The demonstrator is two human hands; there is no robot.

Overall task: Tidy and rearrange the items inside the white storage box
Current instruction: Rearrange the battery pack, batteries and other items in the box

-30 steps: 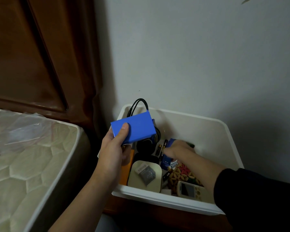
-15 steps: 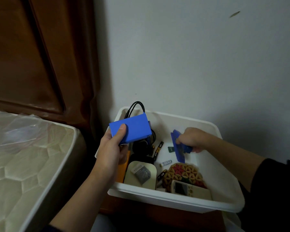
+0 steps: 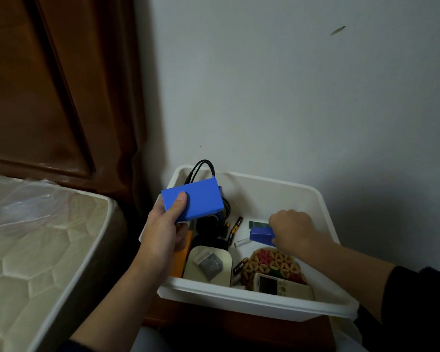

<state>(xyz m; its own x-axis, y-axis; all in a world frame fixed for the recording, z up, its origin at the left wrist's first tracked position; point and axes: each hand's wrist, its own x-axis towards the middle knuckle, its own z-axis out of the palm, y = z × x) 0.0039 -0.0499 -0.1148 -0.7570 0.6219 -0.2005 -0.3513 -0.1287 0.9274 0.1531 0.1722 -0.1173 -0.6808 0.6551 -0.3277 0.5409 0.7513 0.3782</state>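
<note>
Change: since half a second ago, right hand (image 3: pixel 291 228) has lowered its small blue box (image 3: pixel 261 236) toward the floor of the white storage box (image 3: pixel 244 298), now lying flatter.
Right hand: fingers curled round that small box, beside a green card (image 3: pixel 258 224).
Left hand: (image 3: pixel 163 229) grips larger blue box (image 3: pixel 193 200) over the bin's left rear corner, thumb on top.
Contents: batteries (image 3: pixel 234 228), woven coaster (image 3: pixel 273 262), remote control (image 3: pixel 281 287), black cable (image 3: pixel 201 167).

White storage box (image 3: pixel 325 219) holding bright blue box (image 3: pixel 203 199), smaller blue box (image 3: pixel 261 236), red-and-tan floral-patterned mat (image 3: pixel 274 262), black cable (image 3: pixel 201 166).
</note>
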